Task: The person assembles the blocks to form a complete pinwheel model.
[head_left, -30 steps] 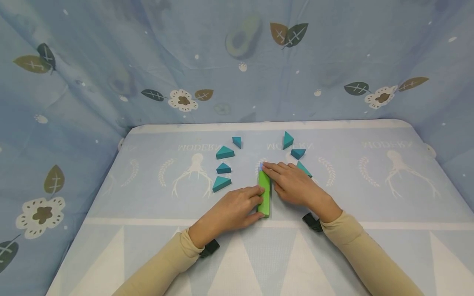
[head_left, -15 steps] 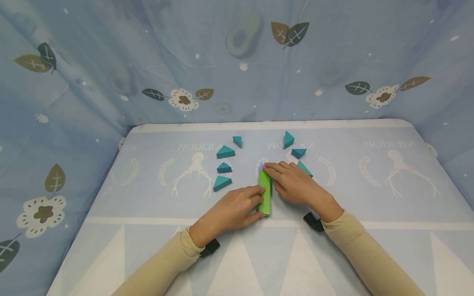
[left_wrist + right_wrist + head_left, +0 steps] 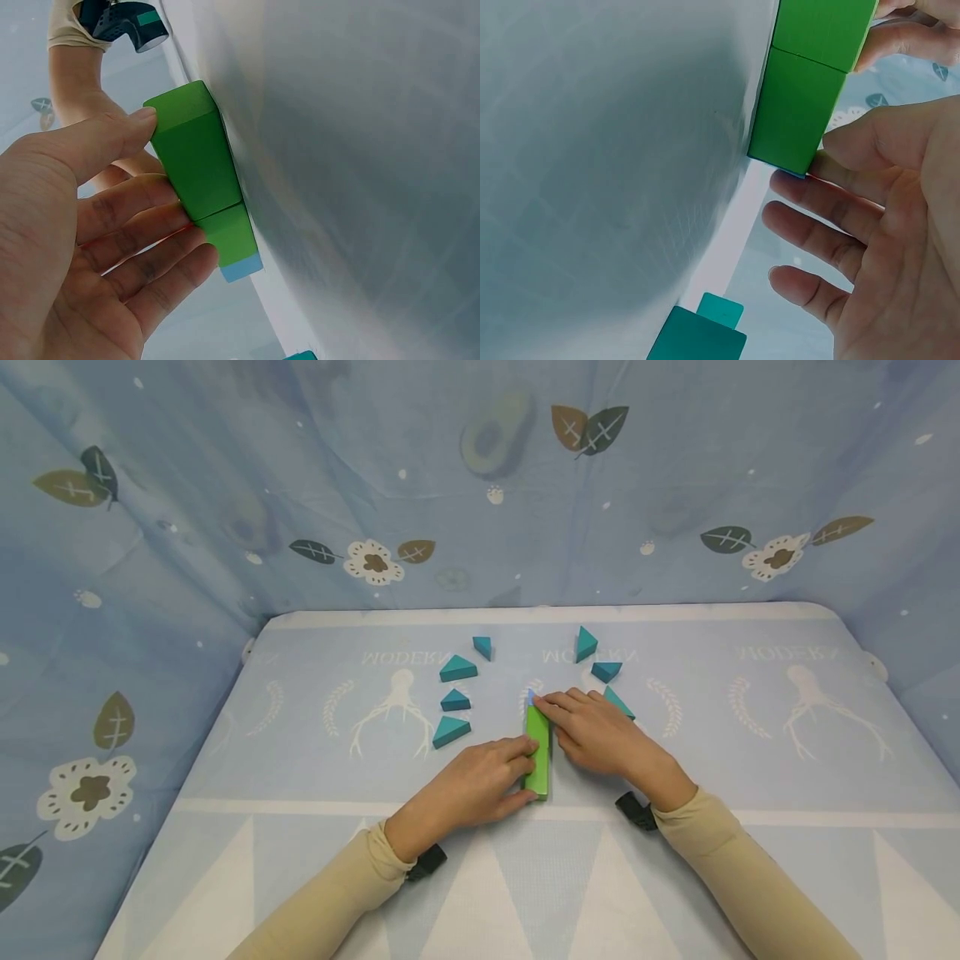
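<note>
Two green blocks (image 3: pixel 537 760) lie end to end on the table, their seam showing in the left wrist view. At their far end sits a light blue piece (image 3: pixel 531 696), mostly covered by fingers from above. My left hand (image 3: pixel 476 781) lies along the left side, its thumb at the near end of the nearer green block (image 3: pixel 196 154) and its fingertips (image 3: pixel 202 259) against the side. On the right, my right hand (image 3: pixel 600 732) has its forefinger at the blue piece. Its thumb (image 3: pixel 844 142) touches the side of the farther green block (image 3: pixel 799 112); the other fingers are loosely extended.
Several teal triangular blocks (image 3: pixel 452 731) stand in a loose column left of the hands. More teal blocks, including one triangular block (image 3: pixel 587 644), stand on the right, one partly behind the right hand. A patterned blue curtain (image 3: pixel 480 485) rises behind the table's back edge (image 3: pixel 675 614).
</note>
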A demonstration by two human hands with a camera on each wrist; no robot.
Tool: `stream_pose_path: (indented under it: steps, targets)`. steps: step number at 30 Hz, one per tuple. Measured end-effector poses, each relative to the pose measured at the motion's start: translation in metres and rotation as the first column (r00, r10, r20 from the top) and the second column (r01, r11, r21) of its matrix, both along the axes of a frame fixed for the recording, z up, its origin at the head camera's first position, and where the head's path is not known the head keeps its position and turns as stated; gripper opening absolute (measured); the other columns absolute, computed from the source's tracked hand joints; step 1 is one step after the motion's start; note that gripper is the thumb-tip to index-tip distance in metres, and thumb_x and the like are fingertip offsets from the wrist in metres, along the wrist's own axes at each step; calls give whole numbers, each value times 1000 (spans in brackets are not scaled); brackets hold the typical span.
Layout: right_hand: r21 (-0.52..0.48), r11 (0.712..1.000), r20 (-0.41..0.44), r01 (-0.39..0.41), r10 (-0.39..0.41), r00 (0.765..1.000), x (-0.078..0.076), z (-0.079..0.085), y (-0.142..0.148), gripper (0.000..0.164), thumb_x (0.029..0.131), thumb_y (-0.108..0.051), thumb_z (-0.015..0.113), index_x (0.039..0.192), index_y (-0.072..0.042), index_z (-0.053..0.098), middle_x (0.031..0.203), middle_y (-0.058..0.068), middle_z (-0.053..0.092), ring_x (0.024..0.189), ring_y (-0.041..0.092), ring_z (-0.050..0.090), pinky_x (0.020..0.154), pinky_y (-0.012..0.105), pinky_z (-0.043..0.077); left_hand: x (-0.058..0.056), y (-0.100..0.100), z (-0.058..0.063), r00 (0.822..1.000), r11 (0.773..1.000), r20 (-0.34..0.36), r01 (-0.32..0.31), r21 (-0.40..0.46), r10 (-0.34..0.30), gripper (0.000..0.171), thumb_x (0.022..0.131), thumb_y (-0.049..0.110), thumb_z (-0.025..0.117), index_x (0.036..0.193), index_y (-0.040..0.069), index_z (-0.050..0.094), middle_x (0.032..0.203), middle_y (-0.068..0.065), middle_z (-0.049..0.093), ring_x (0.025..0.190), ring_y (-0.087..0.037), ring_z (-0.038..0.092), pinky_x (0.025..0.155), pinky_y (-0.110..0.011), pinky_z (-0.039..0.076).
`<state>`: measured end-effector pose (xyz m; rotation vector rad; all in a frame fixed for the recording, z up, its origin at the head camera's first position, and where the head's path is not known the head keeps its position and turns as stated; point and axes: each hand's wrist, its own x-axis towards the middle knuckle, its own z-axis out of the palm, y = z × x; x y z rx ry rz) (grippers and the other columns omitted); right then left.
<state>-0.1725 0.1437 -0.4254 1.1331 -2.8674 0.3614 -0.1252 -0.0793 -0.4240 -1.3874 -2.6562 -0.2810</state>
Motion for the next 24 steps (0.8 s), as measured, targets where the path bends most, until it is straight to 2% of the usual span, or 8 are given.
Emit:
stream_pose_path:
  steps: [24]
  targets:
    - [-22, 1000, -13, -5, 4, 1000, 0, 0, 1, 45, 98, -10, 54, 142, -5, 50, 136, 9, 58, 122, 28, 55, 89, 47, 48, 1, 1, 1, 1000, 1000, 10, 2, 7, -2, 32, 86, 33, 75, 107, 8, 72, 124, -4, 63, 117, -17, 62, 98, -27, 51]
